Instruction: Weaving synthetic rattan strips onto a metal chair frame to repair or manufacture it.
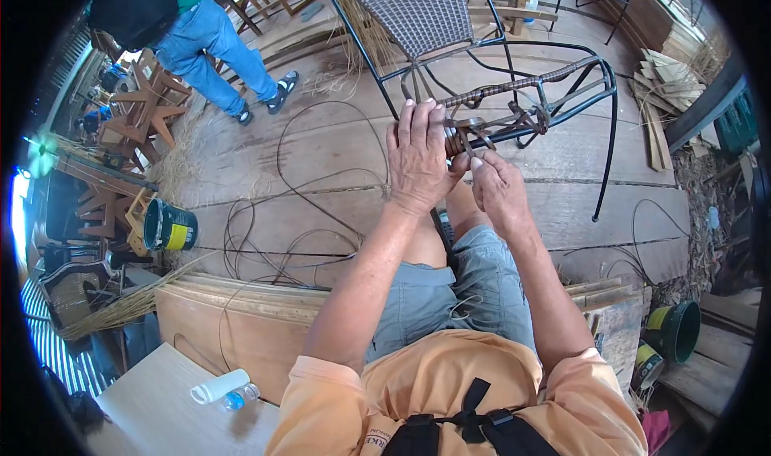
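A black metal chair frame [615, 126] lies tipped in front of me, with a woven panel [414, 14] at its far end. Brown strip wrapping [498, 87] covers part of one rail, and loose loops of brown strip [522, 121] cross near the joint. My left hand [414, 155] is laid over the wrapped rail, fingers round its far side and thumb beside my right hand. With fingertips pinched, my right hand [501, 189] holds brown strip just below the rail. The fingertips partly hide the exact grip.
Long coils of strip [281, 159] trail across the board floor on the left. A person in blue jeans [217, 42] bends over at the far left. Black buckets [167, 224] stand at both sides. A bottle [240, 396] lies at the lower left; stacked boards [241, 299] are beside me.
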### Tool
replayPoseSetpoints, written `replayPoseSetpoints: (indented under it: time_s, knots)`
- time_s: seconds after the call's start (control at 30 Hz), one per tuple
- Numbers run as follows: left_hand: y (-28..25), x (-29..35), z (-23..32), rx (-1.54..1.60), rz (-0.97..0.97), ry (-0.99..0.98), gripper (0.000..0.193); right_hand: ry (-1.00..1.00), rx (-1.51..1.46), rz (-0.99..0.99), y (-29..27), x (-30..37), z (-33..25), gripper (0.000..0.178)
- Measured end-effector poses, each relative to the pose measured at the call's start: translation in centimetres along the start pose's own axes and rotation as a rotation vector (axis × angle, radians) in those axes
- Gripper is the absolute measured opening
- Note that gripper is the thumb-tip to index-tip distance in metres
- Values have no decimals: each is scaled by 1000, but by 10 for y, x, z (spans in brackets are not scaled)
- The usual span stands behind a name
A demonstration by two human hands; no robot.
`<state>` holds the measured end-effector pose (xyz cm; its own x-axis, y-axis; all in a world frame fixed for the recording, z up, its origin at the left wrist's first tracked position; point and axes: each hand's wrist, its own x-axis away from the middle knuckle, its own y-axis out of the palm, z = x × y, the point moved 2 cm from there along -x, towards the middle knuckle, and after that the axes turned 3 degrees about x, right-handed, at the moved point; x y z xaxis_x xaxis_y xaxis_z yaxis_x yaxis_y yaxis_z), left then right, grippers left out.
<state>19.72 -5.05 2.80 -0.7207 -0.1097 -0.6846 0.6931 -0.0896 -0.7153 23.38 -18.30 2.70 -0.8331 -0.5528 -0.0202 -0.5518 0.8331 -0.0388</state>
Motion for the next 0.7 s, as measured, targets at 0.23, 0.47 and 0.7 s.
replayPoseSetpoints:
  time_s: [0.23, 0.47, 0.7]
  knots:
    - [1, 1, -9, 68, 35, 36, 60, -173, 235, 19, 15, 5, 14, 20]
    - [-36, -14, 1, 189, -152, -40, 48, 80, -147, -33, 13, 0, 54, 27]
    - [-35, -18, 19, 66, -191, 110, 31, 224, -496, -116, 17, 3, 81, 32]
